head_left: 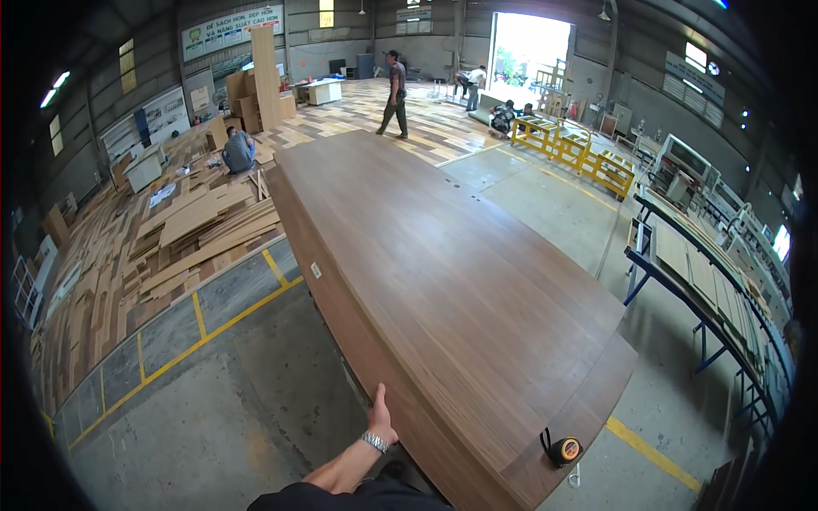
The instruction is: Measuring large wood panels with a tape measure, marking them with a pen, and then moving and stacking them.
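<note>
A long brown wood-grain furniture piece (452, 272), box-like with a broad flat top, stretches from close in front of me toward the far left. My left hand (383, 419), with a metal-band watch (375, 441) on its wrist, grips the lower edge of its left side. The thumb points up along that side, while the other fingers are mostly hidden under the edge. On the near right corner of the top rests a black and orange tape measure (564, 451) with a wrist strap. A small white label (316, 270) sits on the left side. My right hand is out of view.
Wooden boards (200, 221) lie at left, near a crouching person (239, 152). Another person (395, 94) walks beyond the far end. Yellow metal frames (571, 149) stand at far right. A blue-legged roller conveyor (707, 281) bearing panels runs along the right.
</note>
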The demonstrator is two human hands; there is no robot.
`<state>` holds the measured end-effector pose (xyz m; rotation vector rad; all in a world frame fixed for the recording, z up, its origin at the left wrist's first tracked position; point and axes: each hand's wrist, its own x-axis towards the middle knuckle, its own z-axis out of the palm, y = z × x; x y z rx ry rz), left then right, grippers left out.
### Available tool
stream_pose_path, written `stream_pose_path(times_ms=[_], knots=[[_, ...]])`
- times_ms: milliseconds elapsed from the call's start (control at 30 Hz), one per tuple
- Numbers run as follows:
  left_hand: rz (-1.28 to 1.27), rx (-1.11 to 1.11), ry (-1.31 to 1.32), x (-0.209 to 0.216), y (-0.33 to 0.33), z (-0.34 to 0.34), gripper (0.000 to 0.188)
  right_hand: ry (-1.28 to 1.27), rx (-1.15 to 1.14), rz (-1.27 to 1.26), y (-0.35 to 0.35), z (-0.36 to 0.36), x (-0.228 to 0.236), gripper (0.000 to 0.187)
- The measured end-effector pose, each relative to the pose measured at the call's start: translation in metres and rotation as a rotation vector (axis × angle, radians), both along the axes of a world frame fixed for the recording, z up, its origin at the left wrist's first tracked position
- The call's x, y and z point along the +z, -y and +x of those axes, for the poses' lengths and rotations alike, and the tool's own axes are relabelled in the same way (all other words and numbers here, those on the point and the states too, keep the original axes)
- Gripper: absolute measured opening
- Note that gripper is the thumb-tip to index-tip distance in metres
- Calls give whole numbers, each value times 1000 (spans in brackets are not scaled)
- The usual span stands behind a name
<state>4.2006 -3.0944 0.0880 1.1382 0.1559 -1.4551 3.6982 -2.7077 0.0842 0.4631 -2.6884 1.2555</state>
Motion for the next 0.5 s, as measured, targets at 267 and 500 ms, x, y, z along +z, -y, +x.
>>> stream_pose_path(times_ms=[267, 500], knots=[[152, 40, 51, -4, -39, 2, 80, 4, -86, 233, -36, -20, -28, 40], [143, -146, 827, 19, -17, 22, 49, 80, 212, 912, -34, -67, -65, 44]])
